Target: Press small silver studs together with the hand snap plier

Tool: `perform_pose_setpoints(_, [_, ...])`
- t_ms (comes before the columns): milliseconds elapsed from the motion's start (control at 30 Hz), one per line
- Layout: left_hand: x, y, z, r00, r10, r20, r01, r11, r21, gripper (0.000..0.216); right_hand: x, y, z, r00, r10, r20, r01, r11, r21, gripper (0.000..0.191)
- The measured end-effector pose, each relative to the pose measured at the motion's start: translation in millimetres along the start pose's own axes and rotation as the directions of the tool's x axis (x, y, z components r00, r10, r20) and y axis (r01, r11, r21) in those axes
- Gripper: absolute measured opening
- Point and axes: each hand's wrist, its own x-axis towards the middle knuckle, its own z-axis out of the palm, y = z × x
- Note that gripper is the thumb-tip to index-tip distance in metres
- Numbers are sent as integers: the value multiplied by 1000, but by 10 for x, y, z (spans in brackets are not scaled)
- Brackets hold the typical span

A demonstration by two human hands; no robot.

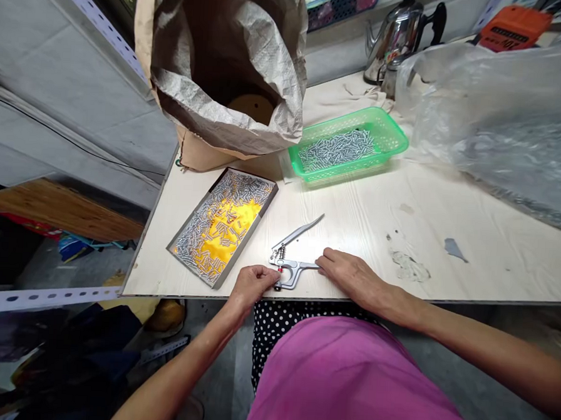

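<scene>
Both at the table (pixel 470 264) edge: left hand (pixel 253 284) pinches the pliers (pixel 292 271), right hand (pixel 352 276) lies flat on their handle.

Silver metal pliers (pixel 291 268) lie flat on a pale wooden table (pixel 365 208), at the table's six o'clock, just inside its near edge. The two handles are spread apart. The thin upper handle points towards two o'clock and the thicker lower one towards three o'clock. The head is at the nine o'clock end and has a small red part in it.
</scene>
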Motion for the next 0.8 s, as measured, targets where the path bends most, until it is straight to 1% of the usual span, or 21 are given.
perform_pose_setpoints(133, [23,21,17,1000,-18,4,18,999,47,37,-12,-14,-38,1000,16,-4,-16,999,36,19])
perform_pose_setpoints(233, [40,26,15,999,-45,10,44,996,78,36,-13,-16,-18,1000,18,-7,-18,1000,17,19])
perform_pose_setpoints(367, [41,50,-1,994,-94,52,88,991,104,35,-14,-10,15,1000,10,4,-9,999,-52,19])
perform_pose_setpoints(467, [24,65,-6,989,-114,91,104,988,113,36,6,32,-41,1000,-5,19,6,999,-43,12])
perform_pose_setpoints(500, [16,64,-5,988,-119,99,108,987,115,37,26,62,-74,1000,-20,7,21,999,-38,15])
perform_pose_setpoints(533, [6,61,-3,987,-124,103,112,987,116,37,54,100,-108,999,-38,-13,37,998,-42,26])
perform_pose_setpoints(600, [-13,50,5,987,-131,96,120,986,116,39,139,197,-162,997,-68,-40,65,995,-78,61])
perform_pose_setpoints(633, [-23,44,11,987,-135,89,124,986,116,39,192,250,-176,997,-73,-28,70,992,-103,78])
perform_pose_setpoints(667, [-33,38,17,987,-139,84,129,985,114,39,249,301,-183,997,-74,5,74,990,-123,91])
perform_pose_setpoints(733, [-55,29,29,986,-145,78,136,984,111,39,359,378,-179,993,-77,93,90,986,-143,103])
perform_pose_setpoints(800, [-76,25,38,986,-147,78,138,984,109,37,438,408,-174,986,-82,143,103,983,-149,106])
